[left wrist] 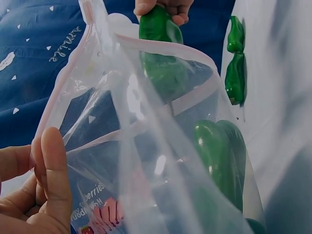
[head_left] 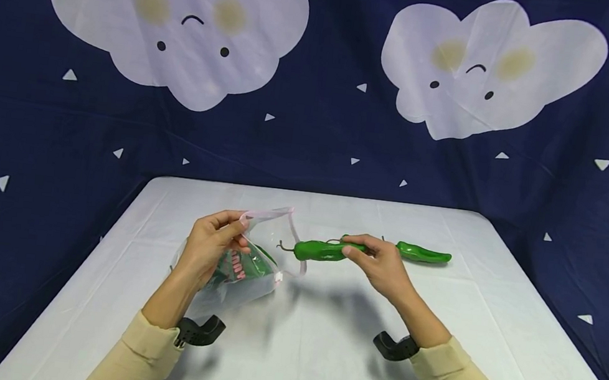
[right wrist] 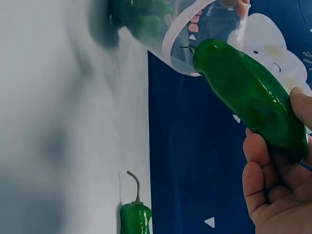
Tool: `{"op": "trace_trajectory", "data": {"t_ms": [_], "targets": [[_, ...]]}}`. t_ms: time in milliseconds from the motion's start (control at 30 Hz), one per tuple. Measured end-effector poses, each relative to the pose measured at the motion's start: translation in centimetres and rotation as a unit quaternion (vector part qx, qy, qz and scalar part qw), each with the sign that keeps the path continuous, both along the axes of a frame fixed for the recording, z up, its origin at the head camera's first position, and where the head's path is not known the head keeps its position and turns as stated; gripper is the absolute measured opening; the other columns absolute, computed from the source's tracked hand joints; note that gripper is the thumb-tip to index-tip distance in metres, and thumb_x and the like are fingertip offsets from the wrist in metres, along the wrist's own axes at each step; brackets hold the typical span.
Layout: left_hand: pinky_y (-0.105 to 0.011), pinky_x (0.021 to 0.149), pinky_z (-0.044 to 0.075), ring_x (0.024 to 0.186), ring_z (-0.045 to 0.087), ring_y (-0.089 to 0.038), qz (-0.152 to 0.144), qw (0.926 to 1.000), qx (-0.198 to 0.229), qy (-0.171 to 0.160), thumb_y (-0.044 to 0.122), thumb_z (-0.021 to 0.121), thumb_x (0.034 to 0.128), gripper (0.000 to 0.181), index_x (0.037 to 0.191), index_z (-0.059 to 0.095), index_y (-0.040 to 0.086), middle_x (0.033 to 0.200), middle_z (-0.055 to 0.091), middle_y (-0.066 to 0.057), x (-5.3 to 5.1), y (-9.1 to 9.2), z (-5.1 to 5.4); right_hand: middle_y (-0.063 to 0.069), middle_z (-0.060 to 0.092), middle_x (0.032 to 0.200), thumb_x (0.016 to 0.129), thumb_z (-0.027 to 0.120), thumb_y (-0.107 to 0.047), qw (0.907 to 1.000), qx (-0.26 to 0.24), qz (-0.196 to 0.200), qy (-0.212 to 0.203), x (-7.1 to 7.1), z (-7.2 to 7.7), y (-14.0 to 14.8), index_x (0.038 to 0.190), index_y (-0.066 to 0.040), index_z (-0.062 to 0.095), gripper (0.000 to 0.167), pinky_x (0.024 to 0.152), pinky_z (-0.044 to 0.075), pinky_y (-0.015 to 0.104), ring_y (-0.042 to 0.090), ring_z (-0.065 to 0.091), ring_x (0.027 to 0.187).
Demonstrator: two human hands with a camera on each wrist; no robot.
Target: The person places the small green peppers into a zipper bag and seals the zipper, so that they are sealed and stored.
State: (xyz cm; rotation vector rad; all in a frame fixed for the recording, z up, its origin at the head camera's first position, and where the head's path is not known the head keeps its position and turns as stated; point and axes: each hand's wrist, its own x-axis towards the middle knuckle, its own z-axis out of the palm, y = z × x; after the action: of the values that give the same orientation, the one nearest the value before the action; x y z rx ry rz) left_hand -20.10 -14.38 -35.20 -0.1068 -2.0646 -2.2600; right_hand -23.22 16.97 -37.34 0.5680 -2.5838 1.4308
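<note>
My left hand pinches the pink-edged rim of a clear plastic zip bag between thumb and fingers. The bag's mouth gapes toward the right, and green peppers lie inside it. By its blunt end, my right hand holds another green pepper level above the table. The stem of this pepper points left and reaches the bag's mouth, as the right wrist view also shows. In the left wrist view the held pepper is partly seen through the plastic.
Two more green peppers lie on the white table behind and right of my right hand; one pepper shows fully, the other is mostly hidden by the hand. A dark blue cloth with clouds hangs beyond the table's far edge.
</note>
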Motion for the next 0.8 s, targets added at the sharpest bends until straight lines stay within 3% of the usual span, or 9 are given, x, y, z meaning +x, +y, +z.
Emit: {"op": "trace_trajectory", "data": {"t_ms": [300,533,800], "targets": [[-0.024,0.06,0.06,0.057,0.062,-0.008,0.002,1.0,0.003,-0.005,0.014,0.059,0.0931,0.034,0.118,0.056,-0.007,0.075,0.058,0.002,0.0,0.1,0.0,0.009,0.071,0.099,0.089,0.065,-0.023,0.9997,0.004,0.014,-0.02,0.3,0.4,-2.0,0.11,-0.011,0.07,0.025,0.052,0.04,0.02,0.016,0.05,0.07],[-0.024,0.059,0.06,0.058,0.061,-0.008,0.001,1.0,0.002,-0.001,0.014,0.059,0.093,0.033,0.118,0.056,-0.007,0.079,0.058,-0.002,0.0,0.1,0.1,0.001,0.072,0.099,0.088,0.066,-0.033,0.9996,0.011,0.026,-0.004,0.4,0.3,-3.2,0.107,-0.02,0.071,0.023,0.059,0.048,0.022,0.013,0.059,0.077],[-0.023,0.059,0.06,0.058,0.061,-0.008,-0.004,1.0,0.005,0.001,0.015,0.06,0.0931,0.034,0.118,0.056,-0.008,0.079,0.058,-0.005,0.0,0.1,0.1,0.004,0.071,0.105,0.089,0.065,-0.032,0.9987,0.03,0.038,-0.015,0.4,0.2,-4.8,0.11,-0.019,0.071,0.026,0.067,0.054,0.024,0.011,0.067,0.085]]}}
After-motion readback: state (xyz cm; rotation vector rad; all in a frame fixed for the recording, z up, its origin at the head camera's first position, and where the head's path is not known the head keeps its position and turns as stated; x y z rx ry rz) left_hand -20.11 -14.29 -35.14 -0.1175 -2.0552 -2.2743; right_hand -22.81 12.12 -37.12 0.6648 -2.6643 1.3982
